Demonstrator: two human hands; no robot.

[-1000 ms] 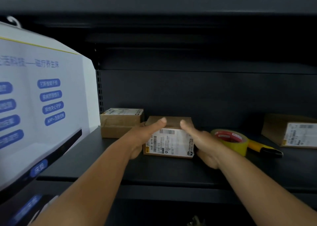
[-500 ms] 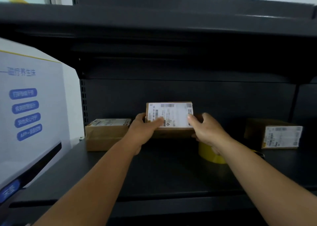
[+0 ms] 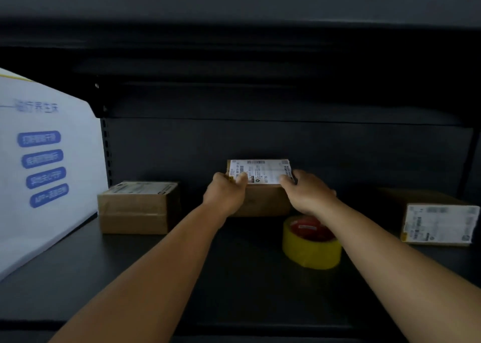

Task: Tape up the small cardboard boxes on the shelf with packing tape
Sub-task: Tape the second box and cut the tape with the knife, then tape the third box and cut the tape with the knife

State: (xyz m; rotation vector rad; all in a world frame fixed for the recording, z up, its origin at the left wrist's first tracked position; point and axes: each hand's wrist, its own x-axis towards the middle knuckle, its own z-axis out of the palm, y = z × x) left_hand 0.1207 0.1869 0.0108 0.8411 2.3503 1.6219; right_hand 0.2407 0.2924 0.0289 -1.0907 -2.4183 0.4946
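Observation:
A small cardboard box (image 3: 263, 199) with a white shipping label on top stands at the back middle of the dark shelf (image 3: 182, 277). My left hand (image 3: 225, 195) grips its left end, thumb on the label. On its right end my right hand (image 3: 307, 194) holds it the same way. A roll of yellow packing tape (image 3: 311, 246) with a red core lies flat just in front of the box, under my right wrist. Two more labelled cardboard boxes stand apart: one at the left (image 3: 139, 207), one at the far right (image 3: 440, 220).
A white sign with blue buttons (image 3: 44, 168) leans at the shelf's left end. The shelf above (image 3: 234, 4) hangs low overhead, and the dark back panel (image 3: 286, 144) is right behind the held box.
The box went from lying near the shelf's front, up into both hands, and now stands at the back of the shelf. The yellow-handled tool seen to the right earlier is out of sight.

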